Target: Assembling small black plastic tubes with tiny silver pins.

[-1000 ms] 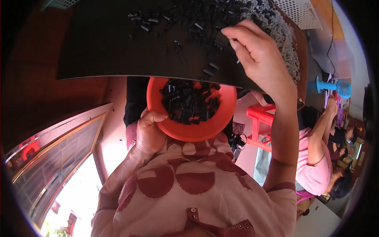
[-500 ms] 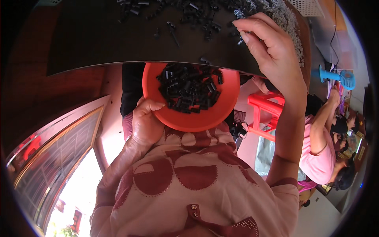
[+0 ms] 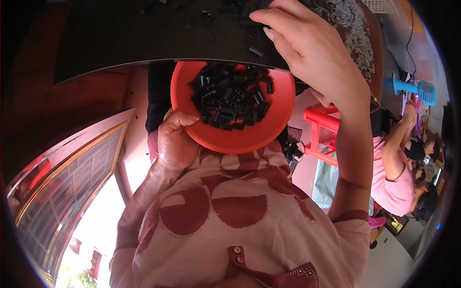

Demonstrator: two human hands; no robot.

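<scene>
My left hand (image 3: pixel 176 140) is closed on the left rim of a round red plastic bowl (image 3: pixel 230 144), its thumb on top of the rim. Many short black tube-like pieces (image 3: pixel 230 93) lie heaped in the bowl, which sits at the near edge of a dark table (image 3: pixel 120 36). Over the table, my right hand (image 3: pixel 307 50) reaches among loose black pieces (image 3: pixel 235 6). Its thumb and index finger are apart, and nothing shows between them; the other fingers are partly hidden. One black tube (image 3: pixel 256 51) lies near the table edge, just below these fingertips.
A pile of small silvery-grey parts (image 3: pixel 357 45) lies at the table's right end. To the right are a red plastic stool (image 3: pixel 321 125), a small blue fan (image 3: pixel 422 92) and a person in a pink top (image 3: pixel 396 187). A framed panel (image 3: pixel 72 177) leans at left.
My right hand has moved left, away from the silvery parts and over the black pieces, its thumb and index finger now apart. My left hand keeps its hold on the bowl.
</scene>
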